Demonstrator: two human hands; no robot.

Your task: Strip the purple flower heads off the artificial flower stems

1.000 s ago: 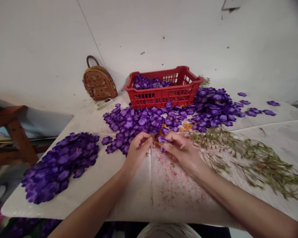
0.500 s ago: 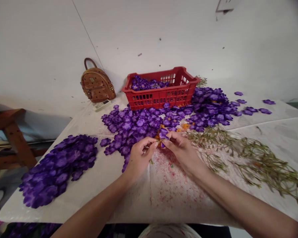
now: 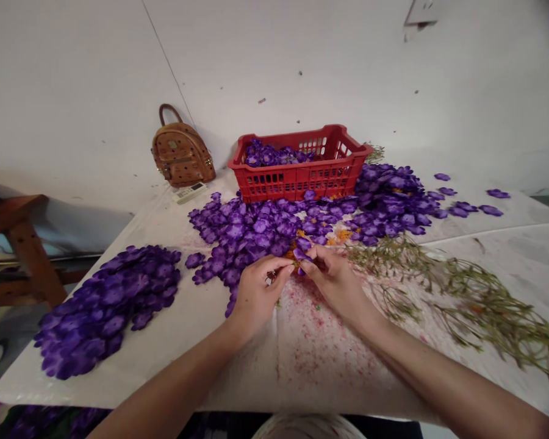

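Pinched between the thumb and fingers of my right hand is a purple artificial flower, held over the middle of the table. My left hand meets it from the left, thumb and forefinger pressed together at what looks like the flower's thin stem; the exact grip is too small to make out. Loose purple petal pieces spread just beyond my fingers. Small orange flower centres lie among them. Green plastic stems are heaped to the right of my right hand.
A red crate with purple flowers inside stands at the back. Another petal pile lies at the left. A brown backpack leans on the wall behind a remote control. Red specks cover the white tablecloth near me.
My hands stay together at the flower with only small finger movements; the flower has tilted slightly. The whole view has shifted a little.
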